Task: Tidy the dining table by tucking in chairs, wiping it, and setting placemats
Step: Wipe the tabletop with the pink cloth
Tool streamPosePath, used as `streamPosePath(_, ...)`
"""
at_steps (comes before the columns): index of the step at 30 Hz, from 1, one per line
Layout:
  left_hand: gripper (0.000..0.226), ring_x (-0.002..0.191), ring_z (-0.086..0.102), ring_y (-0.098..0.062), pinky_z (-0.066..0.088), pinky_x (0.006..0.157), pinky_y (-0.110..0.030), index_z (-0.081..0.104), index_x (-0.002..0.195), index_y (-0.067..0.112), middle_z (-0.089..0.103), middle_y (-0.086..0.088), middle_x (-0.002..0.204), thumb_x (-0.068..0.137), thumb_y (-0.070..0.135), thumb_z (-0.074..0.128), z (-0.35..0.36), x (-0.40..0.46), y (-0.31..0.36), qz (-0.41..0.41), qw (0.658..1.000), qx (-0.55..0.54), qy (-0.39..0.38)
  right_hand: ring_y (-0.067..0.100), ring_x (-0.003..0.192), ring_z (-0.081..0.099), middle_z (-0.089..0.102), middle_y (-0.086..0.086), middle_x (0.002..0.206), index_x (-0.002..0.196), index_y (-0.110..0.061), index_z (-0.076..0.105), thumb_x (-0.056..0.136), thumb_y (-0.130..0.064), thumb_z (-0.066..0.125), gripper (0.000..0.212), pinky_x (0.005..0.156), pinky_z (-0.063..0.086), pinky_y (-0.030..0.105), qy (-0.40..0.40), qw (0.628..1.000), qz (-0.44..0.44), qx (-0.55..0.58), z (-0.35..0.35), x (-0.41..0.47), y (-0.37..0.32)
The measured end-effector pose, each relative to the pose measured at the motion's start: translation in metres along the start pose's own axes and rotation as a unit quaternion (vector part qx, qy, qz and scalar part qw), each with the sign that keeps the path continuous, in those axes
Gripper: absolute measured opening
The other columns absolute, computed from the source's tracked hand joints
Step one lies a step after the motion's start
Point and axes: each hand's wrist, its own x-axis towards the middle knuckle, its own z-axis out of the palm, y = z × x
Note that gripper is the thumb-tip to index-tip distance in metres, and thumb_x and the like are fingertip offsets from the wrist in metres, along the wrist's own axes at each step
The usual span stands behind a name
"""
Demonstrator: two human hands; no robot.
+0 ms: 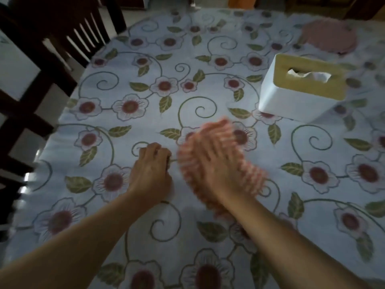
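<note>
the right hand (210, 161) lies flat, fingers straight and spread, on a pink-and-white striped fuzzy wiping cloth (248, 170), pressing it down on the dining table under its glossy floral-printed tablecloth (129, 207). an open palm spreads the pressure over more cloth, which suits wiping; the hand and cloth are smeared with blur, so i judge the wiping step is in hand. the left hand (152, 165) rests just beside the cloth with its fingers curled under; it may be pinching the tablecloth to stop it sliding, but whether it holds anything cannot be told.

a white rectangular tissue box with a tan slotted lid (300, 86) stands beyond the right hand, well apart from the cloth, probably left there until that patch is reached. near the far right corner lies a round pink placemat (329, 36), set out of the wiping path. a dark wooden slat-backed chair (68, 38) stands at the left edge; how far it is tucked in is unclear.
</note>
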Motion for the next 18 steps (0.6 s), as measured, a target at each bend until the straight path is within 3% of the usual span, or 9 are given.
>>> streamPosePath(2, 0.038, 0.111, 0.040, -0.036, 0.044, 0.088, -0.048, 0.051, 0.113, 0.009, 0.045, -0.016, 0.123, 0.079, 0.026, 0.048, 0.005, 0.014, 0.014, 0.001, 1.000, -0.002, -0.005, 0.025, 0.144, 0.016, 0.023, 0.001, 0.156, 0.148, -0.024, 0.025, 0.092, -0.041, 0.033, 0.059, 0.116, 0.015, 0.052, -0.044, 0.992, -0.115, 0.005, 0.001, -0.003, 0.007)
streamPosePath(3, 0.042, 0.113, 0.039, -0.037, 0.042, 0.090, -0.048, 0.050, 0.118, 0.010, 0.044, -0.016, 0.125, 0.078, 0.023, 0.049, 0.009, 0.024, 0.024, 0.007, 1.000, -0.007, -0.009, 0.023, 0.145, 0.014, 0.021, 0.000, 0.157, 0.148, -0.026, 0.024, 0.091, -0.047, 0.030, 0.061, 0.116, 0.012, 0.050, -0.050, 0.994, -0.093, 0.012, -0.002, 0.003, 0.028)
streamPosePath(6, 0.051, 0.120, 0.035, -0.033, 0.040, 0.093, -0.046, 0.049, 0.125, 0.013, 0.042, -0.013, 0.129, 0.074, 0.006, 0.056, 0.016, 0.041, 0.044, 0.023, 1.000, -0.009, -0.007, 0.020, 0.146, -0.003, 0.003, -0.001, 0.160, 0.151, -0.026, 0.008, 0.090, -0.059, 0.009, 0.070, 0.118, 0.008, 0.047, -0.015, 0.997, 0.081, -0.011, -0.016, 0.010, 0.092)
streamPosePath(8, 0.045, 0.118, 0.035, -0.030, 0.041, 0.092, -0.043, 0.051, 0.119, 0.011, 0.041, -0.010, 0.129, 0.075, 0.006, 0.057, 0.022, 0.053, 0.061, 0.044, 0.999, -0.007, -0.005, 0.017, 0.146, -0.008, -0.004, -0.003, 0.159, 0.151, -0.026, 0.000, 0.088, -0.063, 0.000, 0.074, 0.119, 0.005, 0.045, -0.023, 0.986, 0.165, -0.034, -0.022, -0.004, 0.141)
streamPosePath(11, 0.042, 0.119, 0.035, -0.031, 0.038, 0.096, -0.043, 0.051, 0.117, 0.009, 0.039, -0.010, 0.130, 0.076, 0.008, 0.059, 0.031, 0.063, 0.084, 0.063, 0.998, -0.001, -0.015, 0.021, 0.146, 0.004, 0.007, -0.002, 0.159, 0.152, -0.024, 0.009, 0.085, -0.064, 0.005, 0.077, 0.118, 0.009, 0.048, 0.001, 0.954, 0.296, -0.051, -0.039, -0.049, 0.204)
streamPosePath(14, 0.044, 0.122, 0.033, -0.030, 0.033, 0.101, -0.044, 0.049, 0.119, 0.011, 0.037, -0.010, 0.134, 0.076, 0.009, 0.060, 0.036, 0.064, 0.098, 0.067, 0.998, 0.007, -0.020, 0.025, 0.145, 0.007, 0.011, 0.005, 0.159, 0.151, -0.019, 0.014, 0.090, -0.056, 0.018, 0.072, 0.116, 0.009, 0.048, 0.016, 0.892, 0.451, -0.030, -0.056, -0.080, 0.241)
streamPosePath(16, 0.046, 0.123, 0.033, -0.029, 0.035, 0.099, -0.044, 0.049, 0.120, 0.012, 0.038, -0.009, 0.134, 0.076, 0.009, 0.060, 0.037, 0.059, 0.104, 0.077, 0.997, 0.013, -0.024, 0.027, 0.145, 0.006, 0.009, 0.008, 0.159, 0.151, -0.016, 0.012, 0.092, -0.050, 0.018, 0.068, 0.116, 0.010, 0.051, 0.019, 0.870, 0.492, -0.016, -0.055, -0.081, 0.235)
streamPosePath(18, 0.045, 0.122, 0.034, -0.031, 0.038, 0.098, -0.046, 0.049, 0.120, 0.009, 0.038, -0.011, 0.134, 0.076, 0.007, 0.061, 0.039, 0.050, 0.111, 0.091, 0.995, 0.018, -0.032, 0.029, 0.145, 0.007, 0.010, 0.009, 0.159, 0.151, -0.016, 0.011, 0.090, -0.051, 0.013, 0.070, 0.116, 0.009, 0.051, 0.019, 0.897, 0.440, -0.024, -0.048, -0.081, 0.207)
